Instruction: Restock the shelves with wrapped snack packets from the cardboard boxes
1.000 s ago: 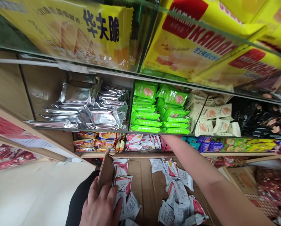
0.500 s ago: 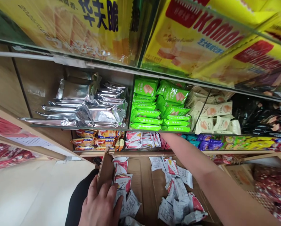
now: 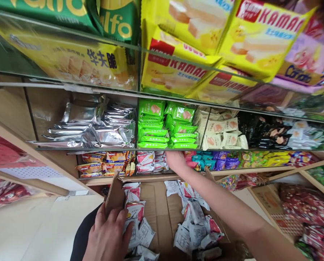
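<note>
A cardboard box [image 3: 162, 221] holds two loose groups of small white and red packets [image 3: 194, 217]. Over its left flap [image 3: 115, 192] bend the fingers of my left hand [image 3: 109, 230], closed on the cardboard. My right hand [image 3: 175, 161] reaches into the low shelf compartment, beside a stack of white and pink packets [image 3: 149, 162]. Its fingers are hidden behind the shelf edge and the packets, so whether it holds anything does not show.
Above are silver packets [image 3: 83, 127], green packets [image 3: 182, 125] and cream packets [image 3: 224, 132] behind a glass front. Orange packets [image 3: 104, 163] lie at the low left, purple ones [image 3: 225, 161] right. A wooden divider [image 3: 39, 159] slants at left.
The view has tilted up and shifted right, showing more of the upper shelf. More of my right hand shows at the low compartment. My left hand stays on the flap.
</note>
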`<action>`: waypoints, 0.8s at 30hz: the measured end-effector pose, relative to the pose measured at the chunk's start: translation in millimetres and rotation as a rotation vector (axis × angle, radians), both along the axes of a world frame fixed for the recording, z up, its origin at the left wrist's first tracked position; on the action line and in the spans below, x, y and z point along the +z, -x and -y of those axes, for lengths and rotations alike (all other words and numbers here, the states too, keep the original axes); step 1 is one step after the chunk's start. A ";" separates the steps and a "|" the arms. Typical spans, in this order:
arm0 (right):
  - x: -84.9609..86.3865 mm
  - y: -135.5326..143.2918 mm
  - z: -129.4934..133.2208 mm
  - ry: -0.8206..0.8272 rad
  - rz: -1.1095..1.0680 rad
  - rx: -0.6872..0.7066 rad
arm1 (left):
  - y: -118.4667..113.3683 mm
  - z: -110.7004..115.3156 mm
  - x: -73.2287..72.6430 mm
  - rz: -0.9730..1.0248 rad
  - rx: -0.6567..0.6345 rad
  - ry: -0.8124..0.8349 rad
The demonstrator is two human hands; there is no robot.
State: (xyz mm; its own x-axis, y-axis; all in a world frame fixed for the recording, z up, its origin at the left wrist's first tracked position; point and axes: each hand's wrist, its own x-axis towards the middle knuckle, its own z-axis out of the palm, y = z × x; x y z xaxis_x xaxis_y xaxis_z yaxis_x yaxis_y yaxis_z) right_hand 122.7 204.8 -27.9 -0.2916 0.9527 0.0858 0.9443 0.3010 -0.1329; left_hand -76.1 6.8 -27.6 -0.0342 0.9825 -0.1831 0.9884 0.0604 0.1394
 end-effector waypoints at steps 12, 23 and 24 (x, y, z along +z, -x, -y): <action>-19.8 49.1 4.5 0.104 -0.213 -0.019 | -6.7 1.5 13.5 -0.107 -0.013 0.014; -25.8 25.5 135.8 0.561 -0.178 0.465 | -6.9 2.1 13.1 -0.098 -0.010 0.023; -33.7 28.3 148.1 0.641 -0.139 0.491 | -6.8 3.2 12.6 -0.101 -0.016 0.017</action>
